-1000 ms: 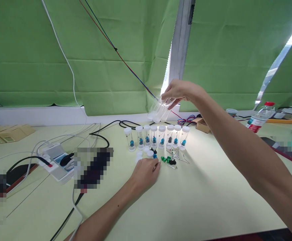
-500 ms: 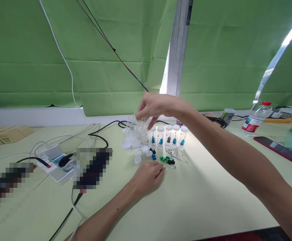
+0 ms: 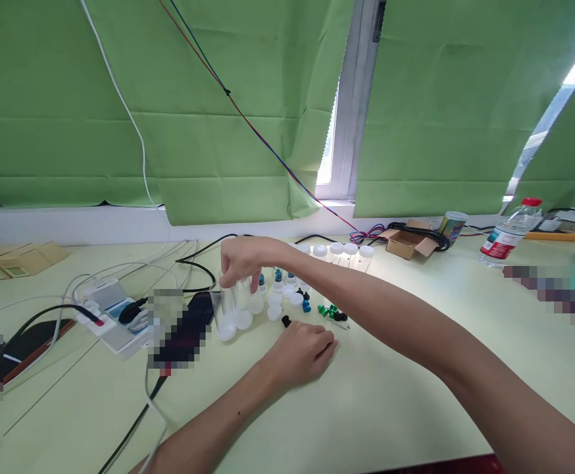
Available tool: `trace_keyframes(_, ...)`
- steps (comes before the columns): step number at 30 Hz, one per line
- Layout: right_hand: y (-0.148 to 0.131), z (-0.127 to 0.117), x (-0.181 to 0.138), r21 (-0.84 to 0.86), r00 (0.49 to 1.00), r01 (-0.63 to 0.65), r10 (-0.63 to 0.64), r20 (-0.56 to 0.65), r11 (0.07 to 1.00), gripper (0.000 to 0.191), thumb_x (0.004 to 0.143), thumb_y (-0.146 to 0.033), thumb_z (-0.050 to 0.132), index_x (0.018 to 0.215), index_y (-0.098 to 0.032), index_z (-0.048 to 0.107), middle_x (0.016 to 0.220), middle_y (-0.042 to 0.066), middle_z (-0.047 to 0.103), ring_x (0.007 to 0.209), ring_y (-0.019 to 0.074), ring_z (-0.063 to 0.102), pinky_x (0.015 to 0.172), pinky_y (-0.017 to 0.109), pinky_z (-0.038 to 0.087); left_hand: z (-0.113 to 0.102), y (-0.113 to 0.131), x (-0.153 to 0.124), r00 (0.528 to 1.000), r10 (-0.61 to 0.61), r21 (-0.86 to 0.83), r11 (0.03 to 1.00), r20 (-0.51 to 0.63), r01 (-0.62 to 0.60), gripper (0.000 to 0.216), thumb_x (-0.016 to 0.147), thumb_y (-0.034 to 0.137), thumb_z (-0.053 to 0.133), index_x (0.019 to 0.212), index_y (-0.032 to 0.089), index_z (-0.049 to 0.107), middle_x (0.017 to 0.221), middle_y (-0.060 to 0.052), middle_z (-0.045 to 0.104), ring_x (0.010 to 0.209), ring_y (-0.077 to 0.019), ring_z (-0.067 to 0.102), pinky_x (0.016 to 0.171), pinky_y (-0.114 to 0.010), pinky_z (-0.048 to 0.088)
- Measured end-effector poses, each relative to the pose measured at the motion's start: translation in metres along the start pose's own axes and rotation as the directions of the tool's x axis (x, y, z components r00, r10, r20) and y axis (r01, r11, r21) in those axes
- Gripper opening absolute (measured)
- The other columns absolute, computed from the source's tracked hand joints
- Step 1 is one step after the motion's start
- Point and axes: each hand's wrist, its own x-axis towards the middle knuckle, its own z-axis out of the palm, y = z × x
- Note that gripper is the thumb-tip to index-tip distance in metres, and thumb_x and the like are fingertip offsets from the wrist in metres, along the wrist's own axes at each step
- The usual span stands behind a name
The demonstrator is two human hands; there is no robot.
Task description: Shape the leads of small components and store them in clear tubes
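My right hand [image 3: 241, 260] reaches across to the left, fingers pointing down and closed around the tops of clear plastic vials [image 3: 225, 319]. The vials stand or hang close together over the table, beside a dark phone-like object. My left hand [image 3: 306, 352] rests on the table with its fingers curled in; what they hold, if anything, is hidden. A small black piece [image 3: 286, 321] lies by its knuckles. White caps [image 3: 274, 306], blue parts [image 3: 306, 306] and green parts [image 3: 329, 311] lie just beyond it. Capped vials [image 3: 337, 249] stand behind, partly covered by my right forearm.
On the left are a white power strip [image 3: 112, 316] with cables, and cardboard boxes [image 3: 21, 260]. At the back right stand an open carton [image 3: 406, 243], a printed cup [image 3: 451, 227] and a water bottle [image 3: 509, 234]. Green blinds [image 3: 248, 164] hang behind the table.
My right hand has moved left and down with the clear vials. My left hand has shifted slightly right, and a black piece now shows beside it.
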Motion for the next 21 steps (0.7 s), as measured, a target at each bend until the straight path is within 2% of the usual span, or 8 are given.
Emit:
trace_keyframes(4,0.011,0.004,0.015,0.001,0.994,0.076,-0.076,0.073,0.997,0.021,0.067,-0.012,0.067,0.052,-0.013,0.052,0.055,-0.001,0.051,0.048,0.0131,0.060,0.041,0.021,0.051,-0.002,0.001,0.000,1.000,0.005,-0.004,1.000,0.006,-0.005,0.036,0.094,0.024,0.038,0.059,0.017,0.037,0.052,0.003,0.036,0.046,-0.0094,0.019,0.048,-0.030,0.015)
trace_keyframes(8,0.022,0.004,0.020,-0.026,0.994,0.023,-0.021,0.104,0.999,0.013,0.067,-0.015,0.068,0.057,-0.011,0.060,0.066,0.002,0.061,0.050,0.0116,0.060,0.047,0.023,0.055,-0.002,0.001,0.001,1.000,0.004,-0.019,1.000,0.020,-0.004,0.036,0.094,0.024,0.038,0.059,0.017,0.034,0.052,0.003,0.036,0.046,-0.0094,0.017,0.048,-0.030,0.014)
trace_keyframes(12,0.032,0.000,0.016,-0.017,0.992,0.010,-0.007,0.128,1.000,0.010,0.067,-0.016,0.067,0.060,-0.010,0.064,0.072,0.004,0.065,0.055,0.0124,0.062,0.049,0.024,0.057,0.000,0.001,0.001,0.999,-0.008,-0.024,1.000,0.036,0.009,0.035,0.094,0.025,0.038,0.060,0.017,0.033,0.053,0.003,0.036,0.047,-0.0095,0.017,0.048,-0.029,0.014)
trace_keyframes(16,0.038,-0.004,0.012,-0.034,0.987,-0.016,0.021,0.158,0.999,0.010,0.068,-0.018,0.067,0.063,-0.010,0.067,0.078,0.005,0.067,0.055,0.0123,0.063,0.049,0.025,0.057,0.001,0.001,0.001,0.999,-0.017,-0.020,1.000,0.051,0.018,0.035,0.094,0.026,0.038,0.060,0.017,0.033,0.053,0.003,0.036,0.047,-0.0095,0.017,0.048,-0.029,0.014)
trace_keyframes(21,0.035,-0.006,0.006,-0.084,0.990,-0.041,0.052,0.135,0.996,0.011,0.069,-0.019,0.068,0.061,-0.011,0.067,0.071,0.003,0.066,0.051,0.0112,0.062,0.048,0.023,0.052,-0.001,0.001,0.000,0.998,-0.012,-0.009,1.000,0.060,0.013,0.036,0.095,0.025,0.037,0.060,0.017,0.035,0.054,0.003,0.039,0.047,-0.0094,0.019,0.048,-0.029,0.014)
